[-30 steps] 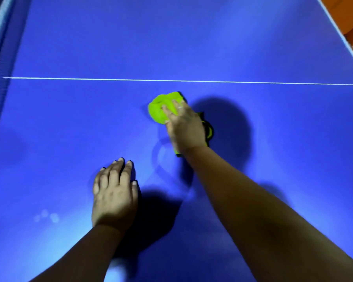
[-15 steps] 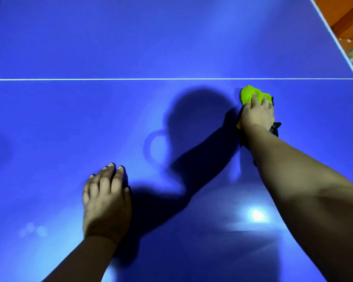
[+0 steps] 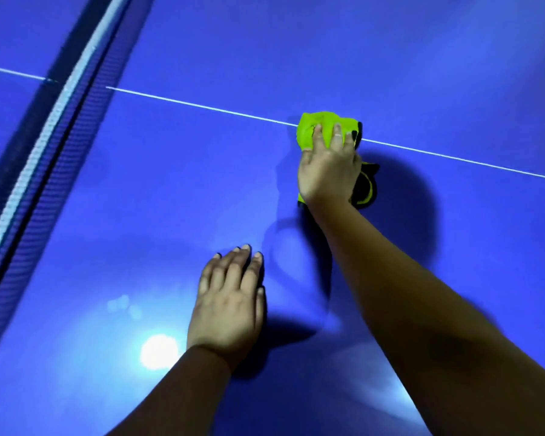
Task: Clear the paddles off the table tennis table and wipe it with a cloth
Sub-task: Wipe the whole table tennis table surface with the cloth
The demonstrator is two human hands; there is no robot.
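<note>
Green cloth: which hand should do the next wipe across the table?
The right hand. It presses the green cloth onto the table at the white line; the left hand rests flat nearer the person, holding nothing.

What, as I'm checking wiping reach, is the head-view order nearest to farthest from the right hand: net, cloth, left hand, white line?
1. cloth, under the right hand
2. white line, just past its fingers
3. left hand, nearer the person
4. net, far left
</note>
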